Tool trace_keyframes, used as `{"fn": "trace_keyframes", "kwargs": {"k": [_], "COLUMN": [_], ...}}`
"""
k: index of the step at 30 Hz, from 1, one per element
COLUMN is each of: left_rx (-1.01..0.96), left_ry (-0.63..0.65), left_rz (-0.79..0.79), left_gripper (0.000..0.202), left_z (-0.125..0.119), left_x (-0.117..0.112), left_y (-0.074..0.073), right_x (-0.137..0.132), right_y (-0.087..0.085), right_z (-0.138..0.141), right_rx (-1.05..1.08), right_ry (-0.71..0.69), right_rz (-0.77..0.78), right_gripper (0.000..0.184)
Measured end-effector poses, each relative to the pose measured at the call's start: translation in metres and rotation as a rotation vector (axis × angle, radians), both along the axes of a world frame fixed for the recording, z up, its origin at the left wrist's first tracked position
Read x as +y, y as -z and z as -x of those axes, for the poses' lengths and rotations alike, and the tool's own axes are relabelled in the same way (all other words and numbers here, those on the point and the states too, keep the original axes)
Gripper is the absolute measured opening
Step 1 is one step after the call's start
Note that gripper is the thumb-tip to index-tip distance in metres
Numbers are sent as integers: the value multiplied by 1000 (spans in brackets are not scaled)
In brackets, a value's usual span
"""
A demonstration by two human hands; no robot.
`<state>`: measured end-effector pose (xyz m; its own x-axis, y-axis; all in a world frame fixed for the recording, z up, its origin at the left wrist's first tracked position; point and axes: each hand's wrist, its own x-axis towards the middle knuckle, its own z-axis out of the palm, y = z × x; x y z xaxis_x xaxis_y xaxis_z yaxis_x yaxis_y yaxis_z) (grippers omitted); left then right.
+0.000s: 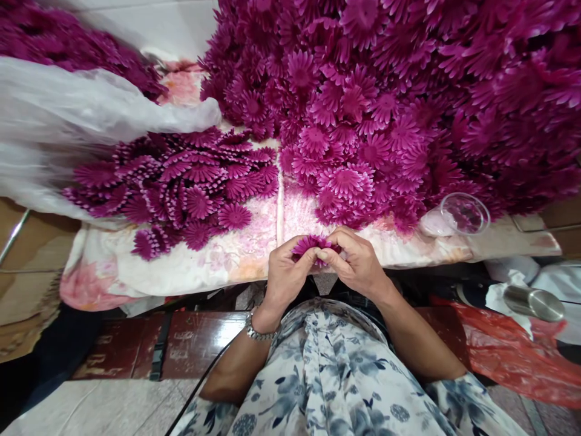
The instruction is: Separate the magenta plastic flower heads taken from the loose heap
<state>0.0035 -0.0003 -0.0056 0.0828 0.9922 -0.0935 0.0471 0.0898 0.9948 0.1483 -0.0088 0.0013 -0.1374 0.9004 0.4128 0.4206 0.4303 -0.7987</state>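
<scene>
Both my hands meet at the near edge of the table, pinching one magenta fabric flower (310, 244) between them. My left hand (287, 277), with a metal watch on its wrist, grips the flower's left side with closed fingers. My right hand (354, 261) has its fingertips pressed on the flower's right side. A huge heap of the same magenta flowers (390, 91) rises just beyond my hands, and a flatter pile of flower layers (181, 181) lies to the left.
A floral cloth (236, 254) covers the table. A clear plastic cup (460, 213) lies on its side at the right. A white plastic bag (68, 127) sits at the left, a red plastic bag (508, 351) and a steel bottle (533, 301) at the lower right.
</scene>
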Motion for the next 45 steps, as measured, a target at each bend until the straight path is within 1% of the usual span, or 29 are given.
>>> {"fn": "trace_keyframes", "kwargs": {"k": [3, 5, 8, 11, 16, 23, 25, 28, 31, 34, 37, 39, 41, 45], "left_rx": [83, 77, 41, 37, 13, -134, -157, -200, -275, -286, -226, -193, -182, -206], "left_ry": [-59, -90, -128, -154, -164, -191, -215, -245, -216, -198, -180, -167, -183, -195], "left_rz": [-54, -62, -54, -36, -47, -26, -35, -40, 1, 27, -20, -51, -66, -63], "left_gripper": [14, 17, 21, 21, 18, 13, 11, 9, 9, 9, 9, 8, 8, 9], "left_z": [0, 0, 0, 0, -3, -5, -6, -7, -7, -6, -6, -6, -7, -11], "left_x": [0, -1, -2, -3, -3, -5, -4, -3, -2, -3, -5, -7, -8, -8], "left_y": [-1, 0, 3, 6, 9, 17, 16, 12, 8, 6, 8, 10, 12, 11], "right_x": [-2, -3, -4, -4, -4, -5, -5, -5, -3, -2, -3, -3, -4, -5], "right_y": [-1, -1, 1, 4, 7, 4, 3, 4, 5, 5, 3, 2, 0, 1], "right_z": [-3, -4, -7, -7, -5, -2, -2, -5, -7, -5, -1, 1, 3, 6], "right_rx": [21, 51, 113, 150, 195, 190, 193, 225, 296, 318, 286, 265, 255, 265], "right_ry": [-73, -130, -178, -186, -155, -111, -128, -192, -221, -189, -123, -74, -36, -1], "right_rz": [53, 111, 164, 178, 201, 234, 237, 244, 255, 273, 256, 233, 216, 203], "right_gripper": [8, 10, 14, 12, 7, 4, 8, 16, 20, 14, 7, 7, 10, 12]}}
